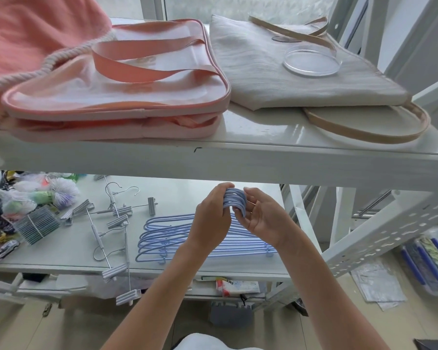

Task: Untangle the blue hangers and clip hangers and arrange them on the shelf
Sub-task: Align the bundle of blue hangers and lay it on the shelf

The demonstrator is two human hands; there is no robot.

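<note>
Several blue hangers (162,238) lie stacked on the lower shelf (61,258), their hooks gathered into one bundle. My left hand (211,215) grips that bundle of hooks from the left. My right hand (263,215) pinches the same hooks from the right, fingers curled around them. To the left, several grey clip hangers (111,218) lie tangled across the shelf; one of them hangs over the front edge.
The upper shelf (238,152) juts out just above my hands and carries a pink bag (116,79), a beige tote (276,79) and a clear round dish (311,60). Packets and pompoms (31,198) crowd the lower shelf's left end. A white perforated strut (390,233) stands at right.
</note>
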